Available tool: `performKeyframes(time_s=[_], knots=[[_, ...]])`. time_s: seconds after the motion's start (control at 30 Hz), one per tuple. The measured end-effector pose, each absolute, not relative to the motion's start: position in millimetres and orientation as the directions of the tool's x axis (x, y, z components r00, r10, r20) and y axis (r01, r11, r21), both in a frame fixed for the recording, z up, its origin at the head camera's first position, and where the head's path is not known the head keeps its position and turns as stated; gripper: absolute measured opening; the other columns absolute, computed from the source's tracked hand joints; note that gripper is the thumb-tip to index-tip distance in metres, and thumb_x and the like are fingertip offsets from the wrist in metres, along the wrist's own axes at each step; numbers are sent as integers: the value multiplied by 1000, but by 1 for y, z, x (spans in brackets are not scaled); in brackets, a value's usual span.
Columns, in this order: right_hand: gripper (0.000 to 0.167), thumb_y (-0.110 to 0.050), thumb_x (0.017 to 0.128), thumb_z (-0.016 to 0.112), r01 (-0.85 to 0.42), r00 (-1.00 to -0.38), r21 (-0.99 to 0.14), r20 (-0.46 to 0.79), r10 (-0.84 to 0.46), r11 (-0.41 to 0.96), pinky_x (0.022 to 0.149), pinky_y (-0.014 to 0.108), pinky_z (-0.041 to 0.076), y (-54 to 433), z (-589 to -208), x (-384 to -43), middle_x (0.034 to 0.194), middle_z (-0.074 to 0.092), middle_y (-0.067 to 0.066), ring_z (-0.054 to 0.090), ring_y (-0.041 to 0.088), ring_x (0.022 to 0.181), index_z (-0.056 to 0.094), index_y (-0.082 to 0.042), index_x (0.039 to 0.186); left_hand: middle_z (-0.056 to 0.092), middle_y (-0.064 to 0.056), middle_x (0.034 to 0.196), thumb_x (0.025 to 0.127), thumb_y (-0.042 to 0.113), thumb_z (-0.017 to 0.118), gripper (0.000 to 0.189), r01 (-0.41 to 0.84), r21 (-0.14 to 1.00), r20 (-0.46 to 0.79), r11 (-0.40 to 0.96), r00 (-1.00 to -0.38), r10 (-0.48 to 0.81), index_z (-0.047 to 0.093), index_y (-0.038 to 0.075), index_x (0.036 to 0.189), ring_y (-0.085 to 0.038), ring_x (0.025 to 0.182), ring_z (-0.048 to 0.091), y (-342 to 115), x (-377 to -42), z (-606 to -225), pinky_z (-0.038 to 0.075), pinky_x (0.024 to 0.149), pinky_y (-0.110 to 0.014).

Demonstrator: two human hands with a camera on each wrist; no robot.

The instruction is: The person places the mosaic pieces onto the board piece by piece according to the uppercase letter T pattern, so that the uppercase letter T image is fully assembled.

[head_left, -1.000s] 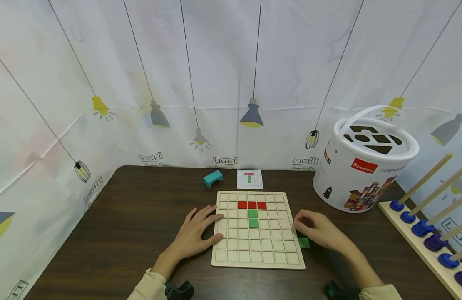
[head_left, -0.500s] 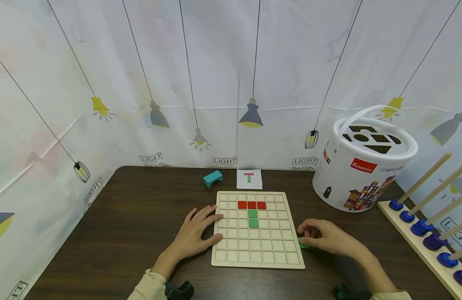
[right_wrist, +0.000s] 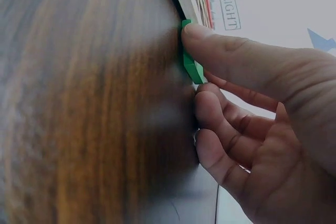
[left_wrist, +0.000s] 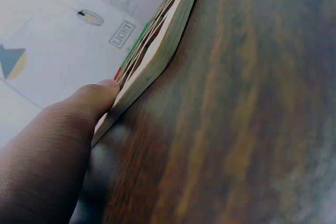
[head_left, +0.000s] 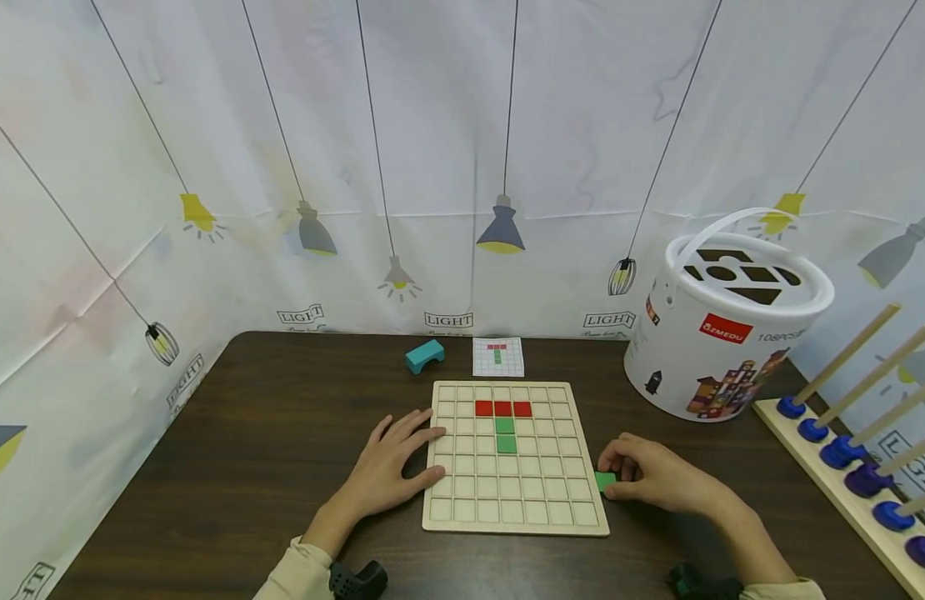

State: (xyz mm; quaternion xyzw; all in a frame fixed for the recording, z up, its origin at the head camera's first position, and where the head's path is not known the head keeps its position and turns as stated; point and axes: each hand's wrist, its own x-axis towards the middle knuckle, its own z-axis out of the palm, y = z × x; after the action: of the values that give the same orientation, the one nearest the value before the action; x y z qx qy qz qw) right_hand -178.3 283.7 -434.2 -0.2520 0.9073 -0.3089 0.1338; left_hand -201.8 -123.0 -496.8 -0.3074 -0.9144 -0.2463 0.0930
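Note:
A wooden grid board [head_left: 511,510] lies on the dark table, with a row of red tiles [head_left: 503,408] and two green tiles [head_left: 505,435] below its middle one, forming a T. My left hand [head_left: 391,458] rests at the board's left edge, fingers spread; its thumb [left_wrist: 97,98] touches the edge in the left wrist view. Beside the board's right edge, my right hand [head_left: 650,477] pinches a loose green tile [head_left: 605,481]. In the right wrist view, the thumb presses on this green tile [right_wrist: 189,59], while the index finger is partly hidden behind it.
Behind the board lie a printed grid card [head_left: 497,367] with a matching T and a teal arch block [head_left: 425,357]. A white bucket [head_left: 672,358] with a shape-holed lid stands back right. A wooden peg rack [head_left: 822,462] with blue rings runs along the right.
My right hand has moved down and slightly right from the board's edge onto the loose green tile and pinched it. The left hand has stayed put.

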Motion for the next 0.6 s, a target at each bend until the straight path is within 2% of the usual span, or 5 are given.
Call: performKeyframes(time_s=[0.37,0.6], knots=[[29,-31,84,72,-403,-824,-622,-72,-561,671,63,19,42,281,-437,-178,90,48,1,47,4,77,56,-12,99,35,-3,153,90,56,53,56,595,401,294,696,-803,518,48,28,139,-26,142,30,-123,-202,-496,15,115,-59],[25,-24,82,72,-417,-830,-607,-50,-556,677,61,18,40,275,-441,-175,87,44,1,44,4,74,51,-15,93,34,-2,153,90,56,53,55,593,398,298,700,-805,513,48,29,139,-26,142,30,-124,-201,-496,15,115,-59]])
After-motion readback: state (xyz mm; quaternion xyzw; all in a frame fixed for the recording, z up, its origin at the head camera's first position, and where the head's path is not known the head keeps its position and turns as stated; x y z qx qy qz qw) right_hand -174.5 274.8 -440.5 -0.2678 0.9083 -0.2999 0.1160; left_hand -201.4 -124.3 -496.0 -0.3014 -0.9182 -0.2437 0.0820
